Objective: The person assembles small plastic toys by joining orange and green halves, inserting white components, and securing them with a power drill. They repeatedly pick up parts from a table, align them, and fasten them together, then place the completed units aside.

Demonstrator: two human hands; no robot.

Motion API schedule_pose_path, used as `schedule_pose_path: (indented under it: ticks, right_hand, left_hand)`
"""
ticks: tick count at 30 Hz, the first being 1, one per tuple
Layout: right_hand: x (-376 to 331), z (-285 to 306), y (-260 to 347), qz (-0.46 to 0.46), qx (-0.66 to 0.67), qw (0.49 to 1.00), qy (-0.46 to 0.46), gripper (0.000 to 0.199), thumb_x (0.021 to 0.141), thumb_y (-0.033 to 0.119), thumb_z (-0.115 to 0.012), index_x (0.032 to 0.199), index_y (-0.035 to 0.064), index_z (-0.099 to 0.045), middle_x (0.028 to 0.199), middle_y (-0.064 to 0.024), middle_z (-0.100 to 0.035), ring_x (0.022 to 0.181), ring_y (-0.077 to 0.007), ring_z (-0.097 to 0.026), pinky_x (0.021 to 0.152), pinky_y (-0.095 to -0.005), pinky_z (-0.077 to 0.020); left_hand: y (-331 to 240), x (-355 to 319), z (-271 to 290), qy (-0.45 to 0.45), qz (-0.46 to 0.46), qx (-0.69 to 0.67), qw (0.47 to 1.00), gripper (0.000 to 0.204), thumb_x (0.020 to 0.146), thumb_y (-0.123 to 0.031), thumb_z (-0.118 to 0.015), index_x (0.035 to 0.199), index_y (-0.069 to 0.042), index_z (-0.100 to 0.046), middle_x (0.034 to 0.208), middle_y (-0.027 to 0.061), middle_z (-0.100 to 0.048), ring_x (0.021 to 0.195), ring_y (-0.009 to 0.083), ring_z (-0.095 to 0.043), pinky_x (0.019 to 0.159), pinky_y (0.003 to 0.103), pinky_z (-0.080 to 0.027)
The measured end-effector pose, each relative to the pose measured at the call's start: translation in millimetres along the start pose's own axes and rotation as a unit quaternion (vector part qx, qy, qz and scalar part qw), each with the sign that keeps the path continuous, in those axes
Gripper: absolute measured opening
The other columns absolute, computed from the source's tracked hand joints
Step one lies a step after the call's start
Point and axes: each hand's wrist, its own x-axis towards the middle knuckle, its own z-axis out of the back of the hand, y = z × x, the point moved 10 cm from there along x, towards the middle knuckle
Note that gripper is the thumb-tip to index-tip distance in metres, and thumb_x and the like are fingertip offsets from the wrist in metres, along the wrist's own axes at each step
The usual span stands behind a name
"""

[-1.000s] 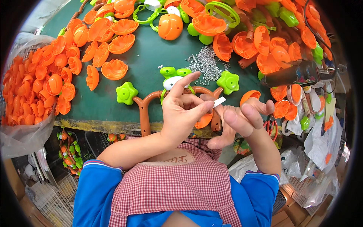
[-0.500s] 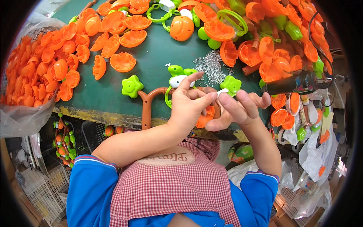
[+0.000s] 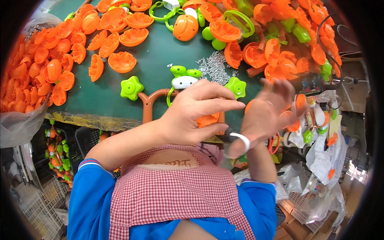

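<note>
The orange part (image 3: 208, 119) is clamped in the left hand (image 3: 192, 112) fingers at the tabletop's (image 3: 100, 108) near edge; it should be kept steady. The blurred right hand (image 3: 266, 114) grip cannot be told.

The right hand (image 3: 269, 110) is motion-blurred; the left hand (image 3: 196, 112) hides most of the orange piece (image 3: 208, 119).

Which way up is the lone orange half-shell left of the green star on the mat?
Hollow side up. The orange half-shell shows its ribbed inner cavity and rim, lying on the green mat, apart from the green star.
</note>
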Motion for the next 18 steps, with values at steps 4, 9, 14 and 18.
schedule_pose_path:
  ticks: [4, 9, 14, 18]
  right_hand:
    - [-27.4, -3.9, -51.4, -0.302, 0.193, 0.925, -0.128, 0.134, 0.051, 0.056, -0.089, 0.156, 0.0234, -0.012, 0.143, -0.0151, -0.041, 0.128, -0.0256, -0.042, 0.104, -0.0396, -0.036]
    - [-26.0, -21.3, -52.6, -0.378, 0.21, 0.897, -0.087, 0.133, 0.057, 0.077, -0.074, 0.155, 0.0136, -0.009, 0.148, -0.015, -0.032, 0.134, -0.0284, -0.036, 0.109, -0.047, -0.0371]
    - [-39.4, -33.7, -62.5, -0.441, 0.295, 0.841, -0.107, 0.128, 0.06, 0.08, -0.07, 0.154, 0.0119, -0.016, 0.143, -0.013, -0.041, 0.13, -0.0247, -0.039, 0.11, -0.0408, -0.0351]
    - [-49.0, -49.8, -62.4, -0.48, 0.435, 0.755, -0.1, 0.128, 0.059, 0.085, -0.065, 0.154, 0.0113, -0.018, 0.146, -0.0144, -0.039, 0.131, -0.0268, -0.041, 0.112, -0.0422, -0.0339]
  left_hand:
    - [-6.3, 12.9, -6.9, -0.019, 0.015, -0.039, 0.999, 0.047, 0.066, -0.018, -0.079, 0.11, -0.007, -0.07, 0.108, 0.0102, -0.065, 0.093, 0.0281, -0.059, 0.081, 0.038, -0.047]
    - [-11.2, 22.6, -4.4, -0.1, 0.005, -0.015, 0.995, 0.032, 0.067, -0.012, -0.08, 0.097, -0.005, -0.074, 0.088, 0.0095, -0.069, 0.079, 0.0239, -0.063, 0.074, 0.033, -0.049]
    - [-7.7, 26.4, -3.9, -0.104, 0.025, -0.027, 0.994, 0.019, 0.067, -0.007, -0.078, 0.086, -0.004, -0.074, 0.077, 0.0081, -0.068, 0.072, 0.0224, -0.063, 0.068, 0.032, -0.048]
    - [-12.3, 29.0, -2.9, -0.122, 0.017, -0.039, 0.992, 0.017, 0.066, -0.006, -0.078, 0.082, -0.004, -0.073, 0.075, 0.0083, -0.068, 0.07, 0.0218, -0.063, 0.065, 0.032, -0.047]
